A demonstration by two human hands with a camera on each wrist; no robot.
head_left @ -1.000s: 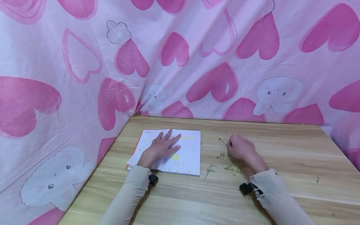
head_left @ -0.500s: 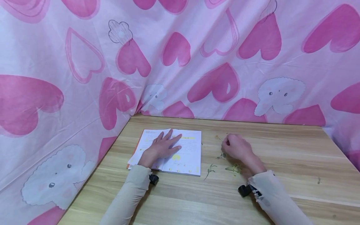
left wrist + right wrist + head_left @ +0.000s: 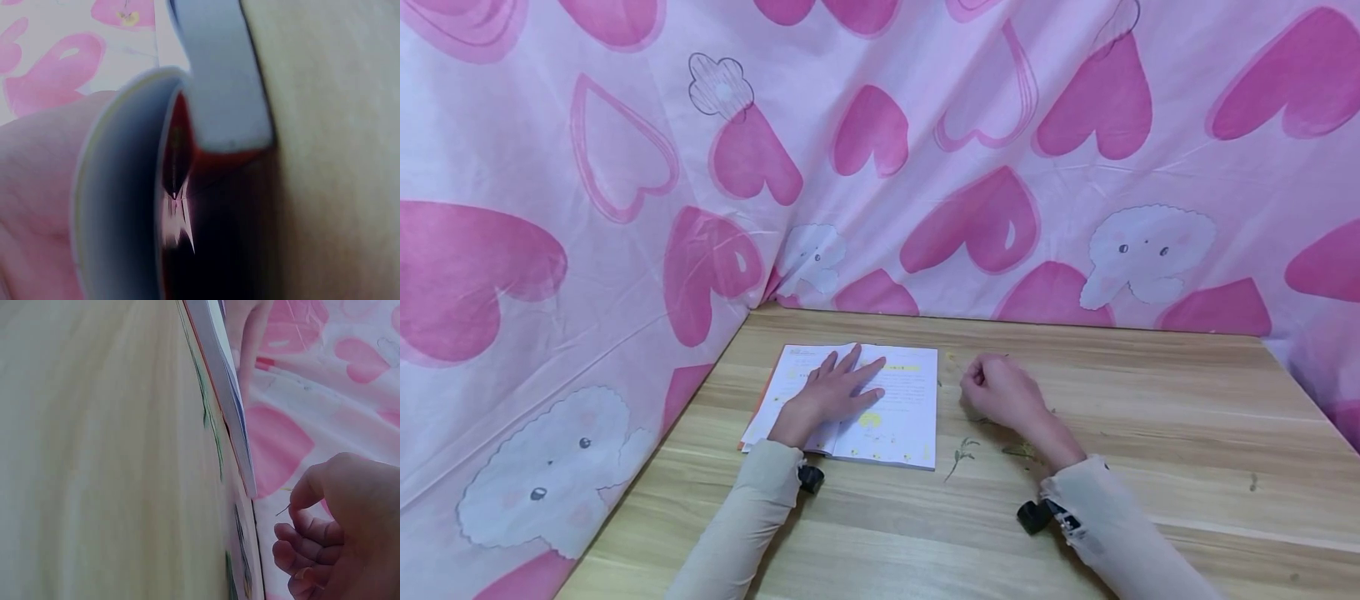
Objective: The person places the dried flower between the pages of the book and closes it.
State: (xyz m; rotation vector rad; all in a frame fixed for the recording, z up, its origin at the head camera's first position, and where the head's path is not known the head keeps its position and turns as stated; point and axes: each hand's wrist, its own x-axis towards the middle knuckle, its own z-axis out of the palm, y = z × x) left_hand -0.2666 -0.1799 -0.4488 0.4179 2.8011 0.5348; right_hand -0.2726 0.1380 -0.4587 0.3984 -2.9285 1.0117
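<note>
An open book (image 3: 910, 417) with white printed pages and an orange cover edge lies on the table. My left hand (image 3: 833, 392) rests on its pages with fingers spread. In the left wrist view a page curls up beside the thick page block (image 3: 228, 81). To the right of the book, my right hand (image 3: 1003, 390) pinches a small yellow flower (image 3: 951, 357) by its thin stem. The stem's end (image 3: 283, 510) pokes out between thumb and index finger in the right wrist view. A green sprig (image 3: 961, 457) lies by the book's lower right corner.
Another yellowish sprig (image 3: 1018, 452) lies partly hidden behind the right wrist. The wooden table (image 3: 1187, 408) meets a pink heart-patterned cloth (image 3: 962, 225) at the back and left. Cloth cuffs and black wrist cameras (image 3: 1036, 517) sit at both wrists.
My right hand has moved left toward the book, carrying the yellow flower, and now covers the sprig that lay below it. The left hand stays on the pages.
</note>
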